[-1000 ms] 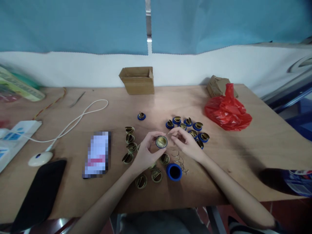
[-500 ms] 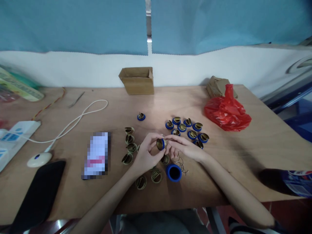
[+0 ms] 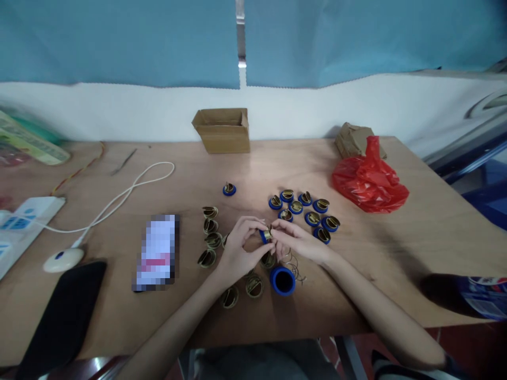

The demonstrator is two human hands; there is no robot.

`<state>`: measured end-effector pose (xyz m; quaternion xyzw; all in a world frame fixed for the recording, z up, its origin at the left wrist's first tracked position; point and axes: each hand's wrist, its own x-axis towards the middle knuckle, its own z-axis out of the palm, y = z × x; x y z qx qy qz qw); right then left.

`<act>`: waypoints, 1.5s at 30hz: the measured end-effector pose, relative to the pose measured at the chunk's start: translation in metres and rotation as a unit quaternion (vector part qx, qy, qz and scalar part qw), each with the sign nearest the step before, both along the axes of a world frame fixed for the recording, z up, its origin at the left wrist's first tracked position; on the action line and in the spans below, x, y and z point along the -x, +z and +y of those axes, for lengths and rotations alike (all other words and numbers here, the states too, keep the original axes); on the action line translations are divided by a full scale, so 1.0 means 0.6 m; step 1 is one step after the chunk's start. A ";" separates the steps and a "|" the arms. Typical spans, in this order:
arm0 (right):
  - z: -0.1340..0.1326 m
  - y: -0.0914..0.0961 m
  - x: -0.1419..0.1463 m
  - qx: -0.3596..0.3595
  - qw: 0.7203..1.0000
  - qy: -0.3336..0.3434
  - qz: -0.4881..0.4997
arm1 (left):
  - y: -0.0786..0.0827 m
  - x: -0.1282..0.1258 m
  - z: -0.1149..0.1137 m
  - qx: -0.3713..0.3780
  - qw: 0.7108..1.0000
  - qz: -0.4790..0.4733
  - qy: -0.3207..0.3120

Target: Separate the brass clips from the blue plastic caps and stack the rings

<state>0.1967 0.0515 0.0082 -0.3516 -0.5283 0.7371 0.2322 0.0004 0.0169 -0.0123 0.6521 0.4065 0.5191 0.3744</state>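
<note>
My left hand (image 3: pixel 237 248) pinches a small round part (image 3: pixel 265 235) with a blue ring and a brass inside, just above the wooden table (image 3: pixel 415 232). My right hand (image 3: pixel 299 240) meets it from the right, fingertips closed on the same part. Under the hands lie thin wire rings (image 3: pixel 295 264) and an open blue ring (image 3: pixel 282 279). Several bare brass cups (image 3: pixel 209 227) lie to the left. Several finished blue-and-brass pieces (image 3: pixel 304 208) sit in a group beyond the right hand, and one (image 3: pixel 229 189) lies alone further back.
A cardboard box (image 3: pixel 222 129) stands at the back edge, a red plastic bag (image 3: pixel 368 179) at the right. A phone (image 3: pixel 156 250), a black case (image 3: pixel 65 311), a white mouse (image 3: pixel 63 258) with its cable and a power strip (image 3: pixel 24 221) lie at the left.
The left hand tilted the part from face-up toward the right hand. The right hand's fingers closed in and now touch it.
</note>
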 end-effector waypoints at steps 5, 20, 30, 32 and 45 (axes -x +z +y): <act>-0.004 -0.004 0.007 -0.055 0.998 -0.008 -0.020 | 0.007 -0.001 -0.001 -0.015 1.000 0.021 -0.001; -0.004 -0.014 0.011 -0.046 0.996 -0.043 -0.064 | 0.005 -0.002 -0.003 -0.050 0.993 0.096 0.036; 0.001 0.040 -0.037 -0.458 0.779 -0.215 -0.369 | 0.009 0.010 0.000 0.025 0.996 0.063 0.062; 0.012 0.043 -0.053 -0.480 0.743 -0.219 -0.411 | 0.007 0.012 0.002 0.049 0.995 0.063 0.054; 0.040 0.059 -0.092 -0.432 0.787 -0.031 -0.439 | 0.043 0.014 -0.009 0.106 0.980 0.129 -0.106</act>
